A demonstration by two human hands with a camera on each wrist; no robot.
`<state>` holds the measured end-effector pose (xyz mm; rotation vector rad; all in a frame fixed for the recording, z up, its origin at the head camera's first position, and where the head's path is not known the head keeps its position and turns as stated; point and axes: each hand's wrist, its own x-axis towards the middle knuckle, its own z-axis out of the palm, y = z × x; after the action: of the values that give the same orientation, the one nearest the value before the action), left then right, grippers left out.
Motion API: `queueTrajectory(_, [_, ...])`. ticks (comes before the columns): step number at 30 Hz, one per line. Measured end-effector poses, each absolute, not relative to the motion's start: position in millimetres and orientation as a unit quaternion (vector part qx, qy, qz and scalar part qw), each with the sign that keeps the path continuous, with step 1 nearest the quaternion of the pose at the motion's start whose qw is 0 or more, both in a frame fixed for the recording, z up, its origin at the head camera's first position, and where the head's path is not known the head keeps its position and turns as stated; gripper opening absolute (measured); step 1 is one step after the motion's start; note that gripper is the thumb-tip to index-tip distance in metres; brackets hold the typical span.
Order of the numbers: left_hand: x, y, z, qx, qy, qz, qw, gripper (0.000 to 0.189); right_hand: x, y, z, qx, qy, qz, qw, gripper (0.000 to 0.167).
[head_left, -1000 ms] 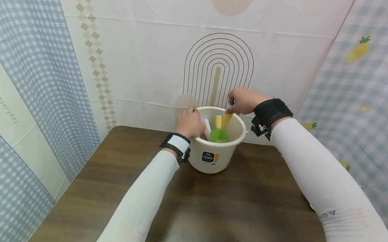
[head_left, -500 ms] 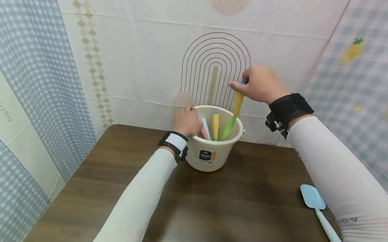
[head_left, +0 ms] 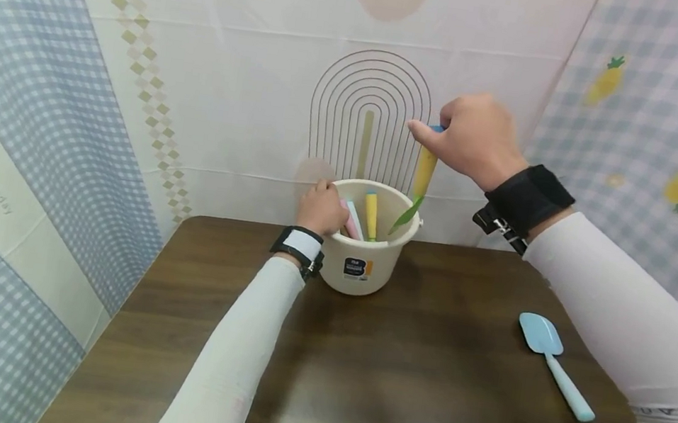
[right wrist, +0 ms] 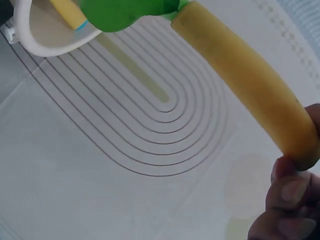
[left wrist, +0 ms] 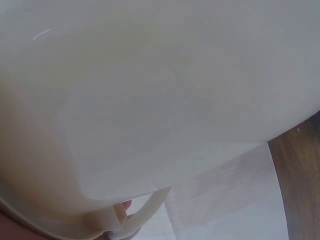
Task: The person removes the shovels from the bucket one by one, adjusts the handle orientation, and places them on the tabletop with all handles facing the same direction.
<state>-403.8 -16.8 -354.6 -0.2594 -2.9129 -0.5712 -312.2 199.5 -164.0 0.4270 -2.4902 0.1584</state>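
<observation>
A cream bucket (head_left: 338,274) stands at the back of the table and fills most of the left wrist view. My left hand (head_left: 321,208) grips its left rim. Above the right side of the bucket, my right hand (head_left: 479,138) pinches the blue-tipped end of a yellow-handled trowel (head_left: 424,173). The trowel's green blade (right wrist: 127,12) points down at the bucket's right rim, its tip over the opening. Still inside the bucket are a yellow handle (head_left: 371,214) with a blue end, a light blue handle (head_left: 354,221) and a pink one. Their lower parts are hidden.
A light blue trowel (head_left: 567,386) lies on the right of the brown wooden table (head_left: 417,400), beside my right forearm. Patterned cloth (head_left: 250,107) hangs close behind the bucket, and checked cloth covers both sides.
My right hand has risen and shifted right, drawing the yellow-handled trowel up out of the bucket. The light blue trowel has come into view from behind my right arm. My left hand stays on the rim.
</observation>
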Motion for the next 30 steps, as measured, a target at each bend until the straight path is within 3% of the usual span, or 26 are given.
queueTrajectory(8, [-403.8,-26.5,-348.0,-0.087,-0.975,-0.184,0.084,0.065,-274.4,215.6,-163.6,0.138,-0.925,0.061,0.347,0.069])
queueTrajectory(14, [-402.5,-30.4,-349.3,-0.089,-0.976,-0.182,0.079,0.063,-254.5,241.7,-180.0,0.141,-0.926,0.048,0.346,0.070])
queueTrajectory(30, [-400.5,-32.3,-349.9,-0.078,-0.974,-0.196,0.079,0.066,-238.2,302.4,-271.4,0.065,-0.977,0.047,0.196,0.068])
